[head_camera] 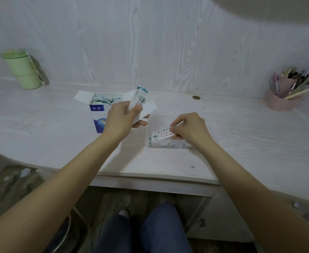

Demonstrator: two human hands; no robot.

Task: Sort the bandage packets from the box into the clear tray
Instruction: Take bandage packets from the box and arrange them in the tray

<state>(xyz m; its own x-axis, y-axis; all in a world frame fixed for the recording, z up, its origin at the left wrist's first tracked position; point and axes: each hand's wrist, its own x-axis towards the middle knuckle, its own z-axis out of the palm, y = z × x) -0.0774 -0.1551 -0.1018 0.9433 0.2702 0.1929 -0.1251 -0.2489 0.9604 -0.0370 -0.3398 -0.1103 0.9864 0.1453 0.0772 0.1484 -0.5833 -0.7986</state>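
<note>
A blue and white box [97, 117] stands open on the desk, several bandage packets [104, 100] showing inside it. My left hand [121, 118] is raised just right of the box and grips a small bunch of packets [140, 96] that stick up past my thumb. The clear tray [165, 144] lies on the desk to the right, with packets lying in it. My right hand [190, 127] is over the tray and pinches one white packet [161, 134] by its right end, the packet tilted above the tray.
A green lidded cup [22, 70] stands at the back left by the wall. A pink holder full of pens [288, 88] is at the back right. A small round brass cap [196, 97] sits in the desk top. My knees are under the desk edge.
</note>
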